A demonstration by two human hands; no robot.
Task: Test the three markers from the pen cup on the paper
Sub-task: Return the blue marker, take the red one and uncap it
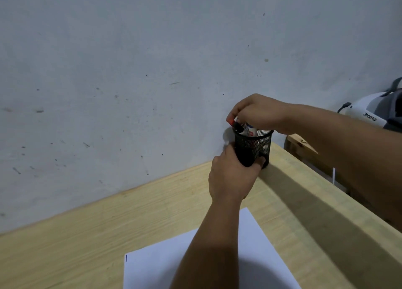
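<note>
A black mesh pen cup (pixel 260 146) stands at the far right corner of the wooden table, close to the wall. My left hand (pixel 231 176) is wrapped around the cup's lower part. Above the cup's rim, my right hand (pixel 258 112) pinches the top end of a marker (pixel 238 127) with a red and black end; its lower part is inside the cup. White marker barrels (pixel 251 130) with labels show just inside the rim. A white sheet of paper (pixel 152 264) lies near me on the table, with a short blue line at its left edge.
The light wooden table (pixel 108 230) meets a grey scuffed wall (pixel 152 71) behind the cup. Past the table's right edge stand a wooden piece of furniture (pixel 301 146) and a white device with a cable (pixel 367 112).
</note>
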